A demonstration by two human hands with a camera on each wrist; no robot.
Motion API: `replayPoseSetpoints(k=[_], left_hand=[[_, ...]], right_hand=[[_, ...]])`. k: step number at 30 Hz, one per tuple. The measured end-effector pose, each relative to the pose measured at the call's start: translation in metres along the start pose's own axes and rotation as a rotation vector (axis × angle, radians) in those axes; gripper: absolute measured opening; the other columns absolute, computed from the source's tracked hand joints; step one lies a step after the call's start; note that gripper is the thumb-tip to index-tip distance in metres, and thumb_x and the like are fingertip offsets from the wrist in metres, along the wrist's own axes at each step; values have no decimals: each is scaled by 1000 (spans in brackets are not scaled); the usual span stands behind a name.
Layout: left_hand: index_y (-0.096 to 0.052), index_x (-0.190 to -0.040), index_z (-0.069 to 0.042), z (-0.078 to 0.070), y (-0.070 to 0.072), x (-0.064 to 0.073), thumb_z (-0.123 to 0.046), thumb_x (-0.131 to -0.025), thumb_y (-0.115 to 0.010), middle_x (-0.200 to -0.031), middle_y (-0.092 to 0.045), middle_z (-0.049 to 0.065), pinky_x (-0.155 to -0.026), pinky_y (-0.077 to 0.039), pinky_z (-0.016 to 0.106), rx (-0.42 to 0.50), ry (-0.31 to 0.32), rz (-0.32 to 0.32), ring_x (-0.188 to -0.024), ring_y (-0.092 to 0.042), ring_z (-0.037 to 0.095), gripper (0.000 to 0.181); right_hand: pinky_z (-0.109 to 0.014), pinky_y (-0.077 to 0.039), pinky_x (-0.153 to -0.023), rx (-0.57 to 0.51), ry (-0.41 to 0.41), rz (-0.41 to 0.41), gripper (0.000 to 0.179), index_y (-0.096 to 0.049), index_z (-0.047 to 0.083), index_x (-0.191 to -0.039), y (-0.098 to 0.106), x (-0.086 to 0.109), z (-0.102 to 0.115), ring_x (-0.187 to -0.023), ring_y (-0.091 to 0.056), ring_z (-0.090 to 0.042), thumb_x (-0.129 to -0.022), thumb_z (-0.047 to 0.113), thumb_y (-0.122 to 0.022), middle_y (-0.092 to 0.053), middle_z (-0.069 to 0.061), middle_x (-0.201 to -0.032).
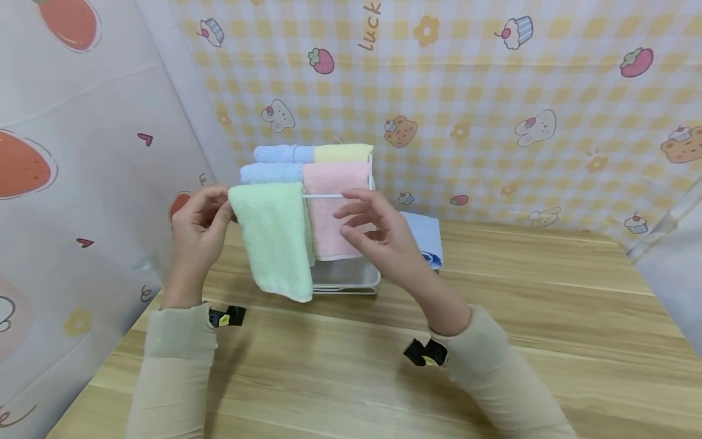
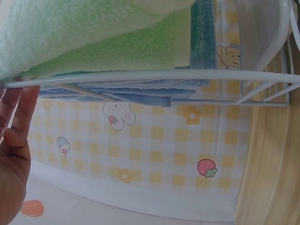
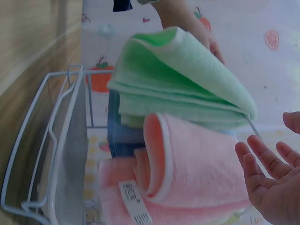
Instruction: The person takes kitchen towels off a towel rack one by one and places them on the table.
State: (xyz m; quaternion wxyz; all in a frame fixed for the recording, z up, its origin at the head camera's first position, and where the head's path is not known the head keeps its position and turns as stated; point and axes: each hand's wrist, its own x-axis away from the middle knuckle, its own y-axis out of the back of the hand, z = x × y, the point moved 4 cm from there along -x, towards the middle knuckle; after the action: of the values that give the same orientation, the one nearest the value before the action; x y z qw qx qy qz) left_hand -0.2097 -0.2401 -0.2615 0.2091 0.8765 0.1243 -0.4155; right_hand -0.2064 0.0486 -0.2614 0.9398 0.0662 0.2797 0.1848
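A light green towel (image 1: pixel 274 238) hangs folded over the front bar (image 1: pixel 323 196) of a white wire rack (image 2: pixel 187 75). My left hand (image 1: pixel 200 228) pinches the towel's upper left edge at the bar's end; in the left wrist view its fingertips (image 2: pixel 29 91) reach up behind the wire. My right hand (image 1: pixel 384 235) is at the bar's right part, fingers loosely bent and spread, holding nothing. Behind it a pink towel (image 1: pixel 337 213) hangs on the middle bar beside a blue towel (image 1: pixel 271 173). In the right wrist view the green towel's layers fan out at the bottom.
On the back bar lie another blue towel (image 1: pixel 282 153) and a yellow towel (image 1: pixel 343 152). A grey tray (image 1: pixel 351 271) forms the rack's base. Right of the rack, a folded blue cloth (image 1: pixel 425 235) is on the wooden table (image 1: pixel 329 366). Patterned curtain stands close behind and at left.
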Motion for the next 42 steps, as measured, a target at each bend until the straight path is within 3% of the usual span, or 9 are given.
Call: replayPoseSetpoints(k=[7,17,25,30,35,42], left_hand=[[-62,-103,15,0,0,0,4,-94,-61,-84,-61,-27,-60,-50,10,5,6,0,-66,-61,-5,15],[-64,-103,13,2,1,-1,3,-94,-61,-83,-62,-25,-58,-49,10,9,22,-9,-65,-61,-3,13],[-62,-105,14,0,0,-1,3,-94,-60,-85,-62,-25,-60,-50,11,13,33,11,-66,-61,-4,15],[-63,-104,13,0,-1,-2,4,-94,-61,-83,-62,-25,-55,-46,11,-1,31,-4,-65,-61,-3,14],[-64,-103,12,1,-2,-1,5,-93,-61,-81,-62,-22,-55,-46,10,12,48,-17,-64,-60,-4,12],[-64,-103,12,1,-2,1,7,-93,-61,-81,-62,-24,-55,-45,9,4,45,-28,-64,-59,-5,12]], right_hand=[[-36,-58,-83,-68,-9,66,47,-48,7,-140,-23,-15,-1,-101,-66,-24,-95,5,-62,-66,-19,-122],[-36,-58,-89,-168,-82,78,51,-44,10,-143,-41,-25,-4,-104,-65,-25,-96,6,-61,-65,-17,-129],[-36,-58,-92,-246,-10,68,70,-32,12,-152,-52,-35,-6,-110,-67,-31,-92,-4,-63,-65,-25,-126],[-36,-58,-92,-231,20,89,64,-38,7,-149,-55,-41,-5,-116,-66,-31,-92,-4,-64,-64,-25,-129],[-34,-60,-87,-210,-19,104,63,-42,8,-147,-60,-47,-4,-114,-68,-27,-91,-2,-67,-65,-24,-127],[-36,-62,-75,-243,-126,142,63,-42,11,-146,-71,-56,-3,-97,-71,-26,-90,-1,-68,-66,-26,-116]])
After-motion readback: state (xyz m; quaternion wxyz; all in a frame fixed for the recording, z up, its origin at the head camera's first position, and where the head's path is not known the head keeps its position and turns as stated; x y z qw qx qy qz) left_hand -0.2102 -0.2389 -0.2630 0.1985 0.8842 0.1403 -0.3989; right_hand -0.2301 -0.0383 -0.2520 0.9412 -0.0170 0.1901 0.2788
